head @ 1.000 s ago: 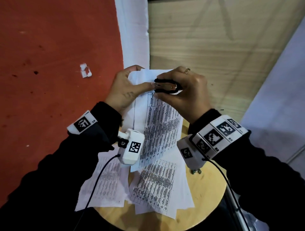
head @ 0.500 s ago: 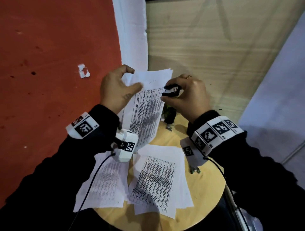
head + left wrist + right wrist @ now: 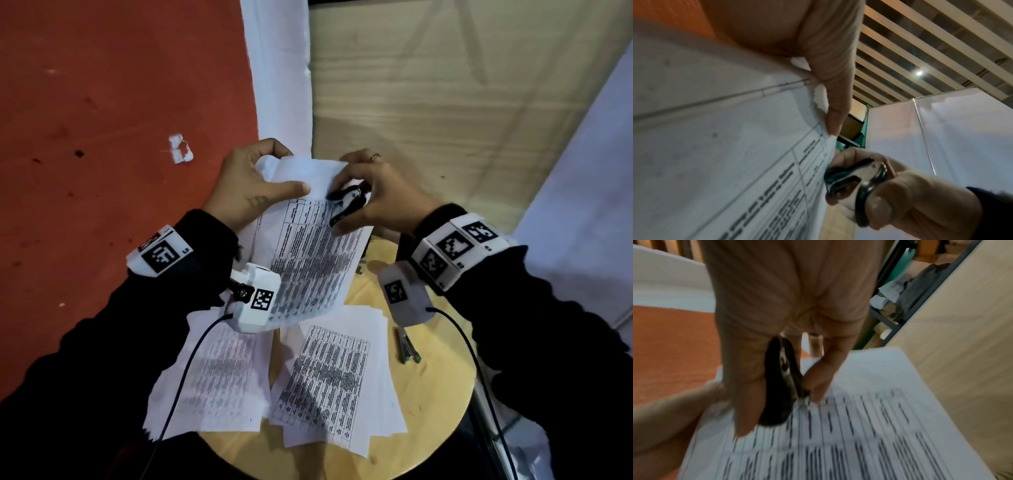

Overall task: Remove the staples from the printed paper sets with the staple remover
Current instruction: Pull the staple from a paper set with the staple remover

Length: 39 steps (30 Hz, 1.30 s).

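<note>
Right wrist view is motion-blurred: print on the held paper set (image 3: 859, 426) is unreadable and the staple remover (image 3: 783, 382) tips are just a smear. The staple itself can't be made out in any view; right hand (image 3: 383, 198) covers most of the remover. Small metal item (image 3: 406, 346) on the bench (image 3: 438, 394) far right is too small to identify, and bench's near edge is hidden by the sleeves.

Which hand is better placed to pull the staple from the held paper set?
Right hand: it grips the staple remover against the paper set; the left hand pinches the paper's top.
</note>
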{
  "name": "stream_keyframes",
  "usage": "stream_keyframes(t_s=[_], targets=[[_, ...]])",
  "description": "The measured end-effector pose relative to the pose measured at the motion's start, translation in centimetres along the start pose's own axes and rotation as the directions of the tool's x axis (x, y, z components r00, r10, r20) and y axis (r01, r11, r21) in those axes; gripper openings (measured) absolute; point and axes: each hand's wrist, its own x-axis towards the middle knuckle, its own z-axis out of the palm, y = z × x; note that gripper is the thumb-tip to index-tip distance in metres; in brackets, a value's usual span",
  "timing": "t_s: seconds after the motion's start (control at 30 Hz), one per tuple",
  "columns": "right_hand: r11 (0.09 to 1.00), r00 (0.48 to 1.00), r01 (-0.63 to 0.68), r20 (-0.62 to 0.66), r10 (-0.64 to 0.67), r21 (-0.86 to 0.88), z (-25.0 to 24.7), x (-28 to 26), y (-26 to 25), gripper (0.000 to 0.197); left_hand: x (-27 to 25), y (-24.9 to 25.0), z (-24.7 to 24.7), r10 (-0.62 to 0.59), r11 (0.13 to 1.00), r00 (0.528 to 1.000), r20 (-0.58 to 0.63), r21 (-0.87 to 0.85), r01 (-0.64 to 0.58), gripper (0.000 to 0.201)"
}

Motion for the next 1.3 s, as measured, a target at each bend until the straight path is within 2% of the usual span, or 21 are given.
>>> stream_keyframes(t_s=[0.1, 0.17, 0.27, 0.37, 0.43, 0.47, 0.53, 0.6, 0.67, 0.73, 0.8, 0.87, 1.0, 1.1, 1.2, 1.3], targets=[[0.999, 1.0, -0.023, -0.005, 0.023, 0.039, -0.4, -0.2, 0.2, 0.046, -0.1, -0.4, -0.3, 0.0, 1.0, 1.0, 0.003, -0.014, 0.0, 0.03], [1.0, 1.0, -0.028, -0.008, 0.028, -0.004, -0.4, -0.5, 0.2, 0.046, 0.0, -0.8, -0.5, 0.051, 0.987, 0.996, -0.067, 0.156, -0.04, 0.032], [0.997, 1.0, -0.011, -0.003, 0.011, -0.078, -0.4, -0.8, -0.3, 0.046, -0.1, -0.2, -0.3, 0.198, 0.903, 0.968, -0.156, 0.412, -0.119, 0.048], [0.993, 1.0, 0.005, -0.012, -0.006, -0.117, -0.2, -1.0, -1.0, 0.046, -0.4, 1.3, 0.2, 0.321, 0.765, 0.945, -0.061, 0.605, -0.221, 0.056], [0.992, 1.0, 0.016, -0.02, -0.018, -0.125, 0.0, -1.2, -1.2, 0.046, -0.4, 2.0, 0.4, 0.282, 0.651, 0.958, 0.044, 0.724, -0.225, 0.05], [0.993, 1.0, 0.016, -0.018, -0.019, -0.119, 0.0, -1.3, -1.3, 0.046, -0.2, 2.1, 0.5, 0.212, 0.643, 0.974, 0.078, 0.74, -0.199, 0.042], [0.995, 1.0, 0.008, -0.01, -0.009, -0.101, 0.0, -1.5, -1.3, 0.044, 0.3, 2.0, 0.4, 0.043, 0.706, 0.986, 0.159, 0.693, -0.142, 0.03], [0.995, 1.0, 0.008, -0.003, -0.009, -0.098, -0.2, -1.6, -1.2, 0.044, 0.5, 1.7, 0.2, -0.09, 0.815, 0.961, 0.261, 0.574, -0.079, 0.027], [0.996, 0.999, 0.031, -0.017, -0.032, -0.088, -0.1, -1.9, -1.1, 0.044, 0.6, 1.5, 0.1, -0.159, 0.885, 0.935, 0.318, 0.465, -0.008, 0.027], [0.995, 0.989, 0.085, -0.118, -0.09, -0.044, 0.7, -2.4, -1.0, 0.045, 0.6, 1.5, -0.1, -0.204, 0.915, 0.922, 0.329, 0.399, 0.06, 0.028], [0.985, 0.946, 0.167, -0.278, -0.17, -0.033, 1.9, -3.0, -0.8, 0.046, 0.5, 1.5, -0.3, -0.223, 0.93, 0.914, 0.339, 0.356, 0.095, 0.037], [0.965, 0.898, 0.25, -0.355, -0.26, -0.074, 3.2, -3.5, -0.6, 0.046, 0.3, 1.8, -0.3, -0.227, 0.942, 0.908, 0.351, 0.316, 0.114, 0.046], [0.933, 0.868, 0.324, -0.343, -0.359, -0.156, 4.0, -3.7, -0.9, 0.045, 0.1, 2.6, -0.5, -0.22, 0.947, 0.916, 0.335, 0.299, 0.119, 0.045], [0.885, 0.819, 0.388, -0.345, -0.459, -0.257, 4.2, -3.7, -1.3, 0.045, -0.1, 3.1, -0.7, -0.212, 0.951, 0.92, 0.329, 0.286, 0.117, 0.049], [0.865, 0.791, 0.408, -0.359, -0.495, -0.293, 4.0, -3.6, -1.4, 0.043, -0.2, 3.4, -0.8, -0.214, 0.948, 0.925, 0.315, 0.295, 0.118, 0.029], [0.863, 0.781, 0.412, -0.376, -0.499, -0.291, 4.0, -3.7, -1.4, 0.041, -0.4, 3.5, -0.7, -0.207, 0.953, 0.929, 0.307, 0.277, 0.121, 0.029]])
